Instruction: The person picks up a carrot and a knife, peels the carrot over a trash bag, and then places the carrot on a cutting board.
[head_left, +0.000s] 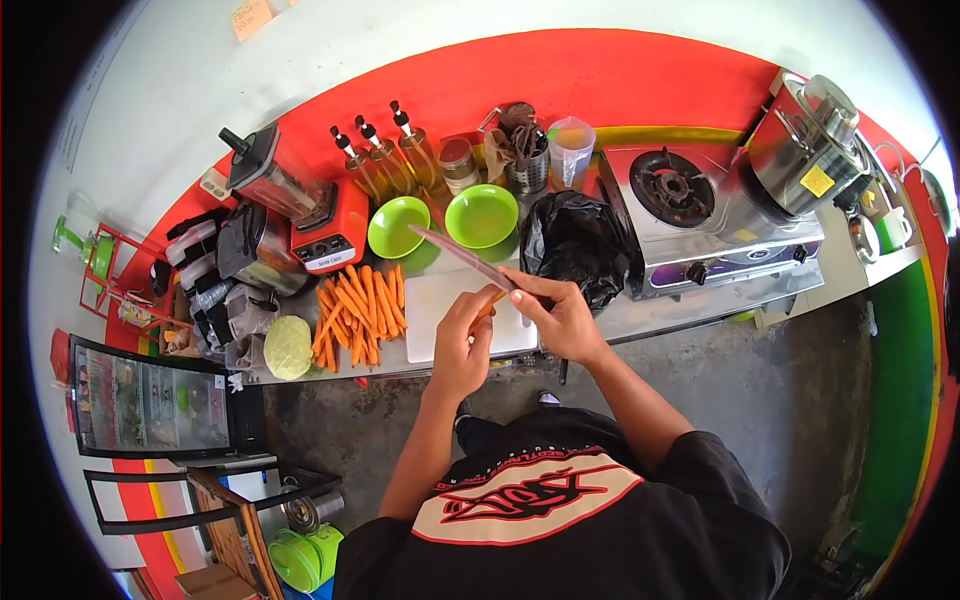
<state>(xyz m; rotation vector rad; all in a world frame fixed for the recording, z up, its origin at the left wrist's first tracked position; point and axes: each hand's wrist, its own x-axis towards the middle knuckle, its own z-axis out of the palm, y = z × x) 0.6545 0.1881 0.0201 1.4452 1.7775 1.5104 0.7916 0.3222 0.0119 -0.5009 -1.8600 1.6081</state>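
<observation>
My right hand [562,312] is closed around a knife [462,257], thumb and fingers at the near end of its blade. The long blade points away to the upper left, over the counter and toward the green bowls. Close beside it, my left hand [464,340] has its fingers curled round a carrot [488,309], of which only a short orange part shows between the hands. Both hands are over a white cutting board [424,311]. A pile of carrots [358,310] lies just left of the board, with a pale green cabbage [288,347] beyond it.
Two green bowls [398,228] stand behind the board, one beside a black plastic bag [575,245]. Farther back are oil bottles [385,165] and a measuring jug [571,150]. A red blender [329,238] stands left, a gas stove [690,215] right.
</observation>
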